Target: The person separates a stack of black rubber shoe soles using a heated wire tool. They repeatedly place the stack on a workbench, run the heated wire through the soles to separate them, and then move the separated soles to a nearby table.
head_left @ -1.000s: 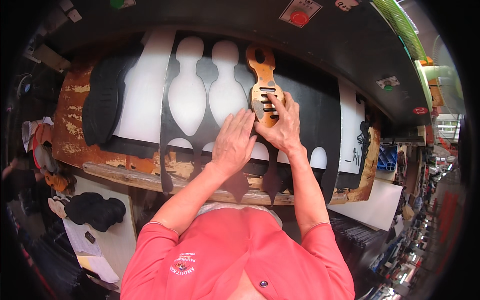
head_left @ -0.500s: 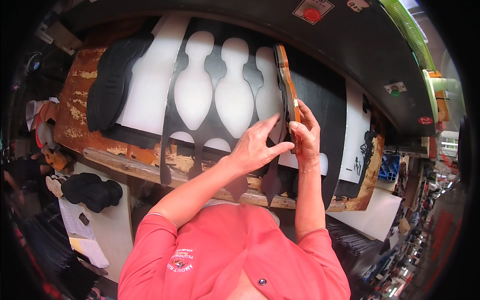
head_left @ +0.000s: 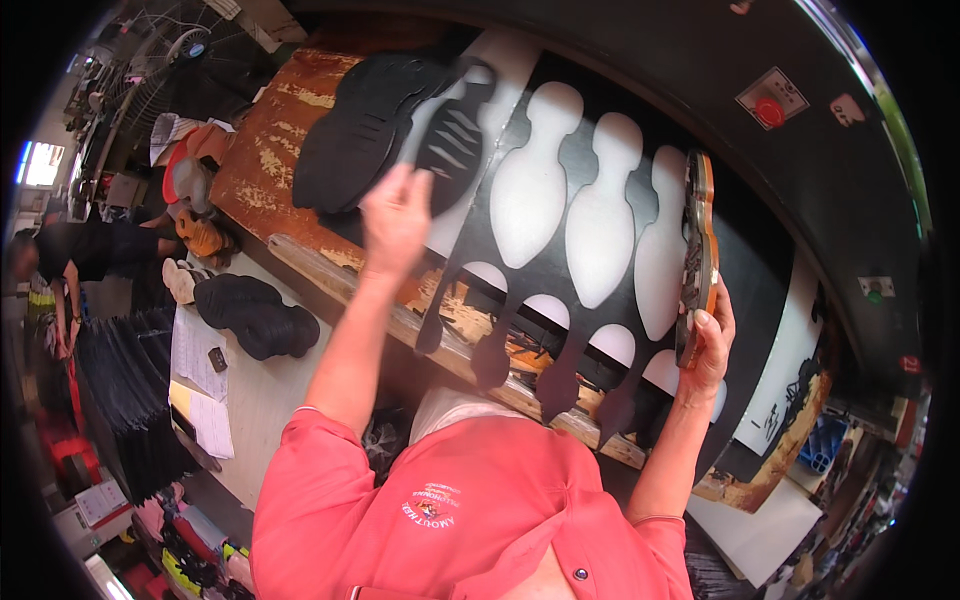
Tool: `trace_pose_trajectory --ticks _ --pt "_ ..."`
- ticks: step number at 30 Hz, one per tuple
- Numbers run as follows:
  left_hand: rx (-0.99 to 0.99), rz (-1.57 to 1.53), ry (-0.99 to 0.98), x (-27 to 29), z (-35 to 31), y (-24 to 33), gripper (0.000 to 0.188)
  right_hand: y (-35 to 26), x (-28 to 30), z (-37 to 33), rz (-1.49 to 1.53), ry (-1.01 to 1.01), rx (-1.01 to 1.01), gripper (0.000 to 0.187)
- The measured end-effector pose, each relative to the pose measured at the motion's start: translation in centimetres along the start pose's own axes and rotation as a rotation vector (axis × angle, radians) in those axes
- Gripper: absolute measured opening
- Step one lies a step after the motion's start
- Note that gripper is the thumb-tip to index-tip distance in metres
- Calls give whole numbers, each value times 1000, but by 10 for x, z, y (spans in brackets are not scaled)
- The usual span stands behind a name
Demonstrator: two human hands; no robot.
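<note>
My right hand [head_left: 708, 345] grips the lower end of a sole-shaped cutting die [head_left: 702, 240], held on edge over a black sheet [head_left: 755, 290]. Its outer side is orange-brown, its inner side dark. At the left, my left hand [head_left: 398, 222] is closed at the fingertips on the edge of a black slotted sole piece [head_left: 455, 142], slightly blurred. That piece is beside a stack of black sole pieces [head_left: 350, 140]. Sole-shaped cut-outs [head_left: 530, 180] in the black sheet show a white board beneath.
The worn wooden table edge [head_left: 300, 265] runs in front of me. A dark machine beam with a red button [head_left: 769, 112] crosses above the far side. On a side table at left are more black sole pieces [head_left: 255, 315] and papers [head_left: 205, 415]. Another person [head_left: 95, 255] stands far left.
My left hand has moved from beside the die to the stack at left, with a black sole piece at its fingertips. The right hand still holds the die. The view has turned left.
</note>
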State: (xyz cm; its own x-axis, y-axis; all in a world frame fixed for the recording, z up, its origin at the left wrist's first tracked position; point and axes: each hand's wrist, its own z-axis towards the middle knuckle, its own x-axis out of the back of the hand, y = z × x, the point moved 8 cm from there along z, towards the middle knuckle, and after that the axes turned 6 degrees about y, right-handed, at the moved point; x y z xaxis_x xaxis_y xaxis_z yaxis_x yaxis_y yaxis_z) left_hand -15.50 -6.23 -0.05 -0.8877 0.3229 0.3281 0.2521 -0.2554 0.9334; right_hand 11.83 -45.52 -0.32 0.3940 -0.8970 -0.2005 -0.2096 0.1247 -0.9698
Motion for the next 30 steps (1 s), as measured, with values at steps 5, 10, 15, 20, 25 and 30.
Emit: trace_pose_trajectory --ticks 5,10,15,20,25,30 --pt "-175 296 425 118 58 -35 40 0 -22 -10 -35 -5 41 82" --pt "-360 567 450 119 57 -22 45 -1 -36 -14 -61 9 41 82" --pt "-426 288 83 -19 -20 34 42 6 4 11 109 -14 2 77" --pt "-460 167 -289 -213 -146 83 44 -8 101 31 48 -26 -29 73" --pt "-721 455 -182 -290 -204 111 38 -69 206 10 327 -97 93 73" --pt "-715 464 -166 -350 -244 126 36 -158 374 -9 486 -79 260 114"
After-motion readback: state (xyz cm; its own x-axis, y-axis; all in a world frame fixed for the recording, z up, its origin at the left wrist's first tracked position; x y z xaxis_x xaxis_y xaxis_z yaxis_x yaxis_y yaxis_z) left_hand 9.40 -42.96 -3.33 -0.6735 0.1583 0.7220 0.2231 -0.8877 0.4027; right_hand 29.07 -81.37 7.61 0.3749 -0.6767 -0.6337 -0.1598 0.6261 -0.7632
